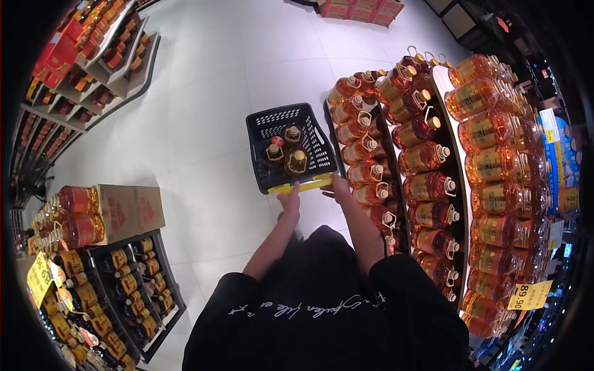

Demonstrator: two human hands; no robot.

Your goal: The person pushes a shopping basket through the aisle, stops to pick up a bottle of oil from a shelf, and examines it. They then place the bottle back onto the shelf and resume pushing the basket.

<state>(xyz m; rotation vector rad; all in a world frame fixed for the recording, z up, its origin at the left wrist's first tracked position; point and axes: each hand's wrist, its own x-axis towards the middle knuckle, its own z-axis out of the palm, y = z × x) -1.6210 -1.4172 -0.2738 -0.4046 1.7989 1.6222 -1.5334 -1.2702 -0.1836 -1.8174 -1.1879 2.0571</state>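
Observation:
In front of me stands a black shopping basket [252, 151] with slotted walls and a yellow handle bar [314, 183] along its near side. Inside it are dark bottles [297, 162] with pale caps, standing upright, and a small red item [277, 141] whose kind I cannot make out. My left hand [289, 199] is closed on the left part of the handle bar. At the bar's right end, my right hand [338, 188] has its fingers curled round it. My palms are hidden from this angle.
Close on the right, a tiered shelf holds rows of amber oil bottles [427, 156], with a yellow price tag [530, 295]. To the left are a cardboard box [131, 213] and a rack of dark bottles [130, 278]. Red cartons [362, 10] lie ahead on the pale floor [204, 111].

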